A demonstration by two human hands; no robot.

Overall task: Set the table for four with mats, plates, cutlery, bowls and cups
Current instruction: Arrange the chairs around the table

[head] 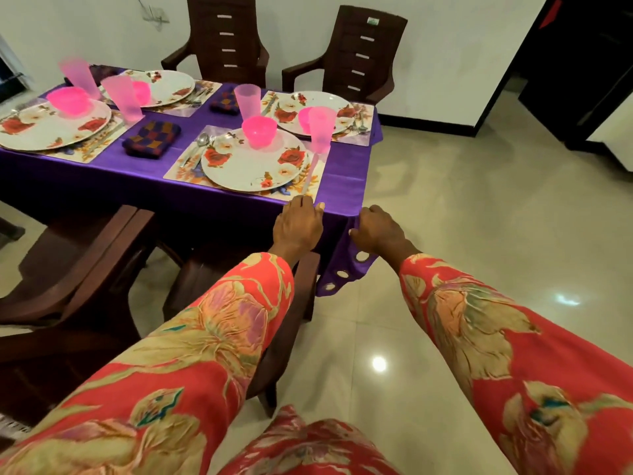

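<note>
On the far left of the table (102, 180), which wears a purple cloth (346, 186), a plate (51, 126) lies on its mat (87, 150) with a pink bowl (68, 101) on top and two cups (80, 77) behind it. Next along, a second plate (168, 85) has cutlery (198, 94) at its right, and folded napkins (152, 138) lie between the settings.

The near setting is complete: near plate (253, 161) on near mat (310, 178), near bowl (259, 130) on the plate, spoon (202, 140) at its left. The spoon's long axis runs from far right to near left, bowl end pointing away from the person. A near cup (322, 126) stands upright on the mat's right side. The fourth plate (320, 109) lies beyond it.

All four places look laid, so the task seems at its final tidying. The left hand (298, 228) rests on the cloth at the near table edge, fingers curled loosely downward, with nothing visibly in its grip. The right hand (378, 229) is at the corner, its grip narrow and seemingly pinching the hanging cloth, though the fingertips are hidden. The next move probably calls for a gentle, even pull to smooth the cloth without upsetting the near cup.
</note>
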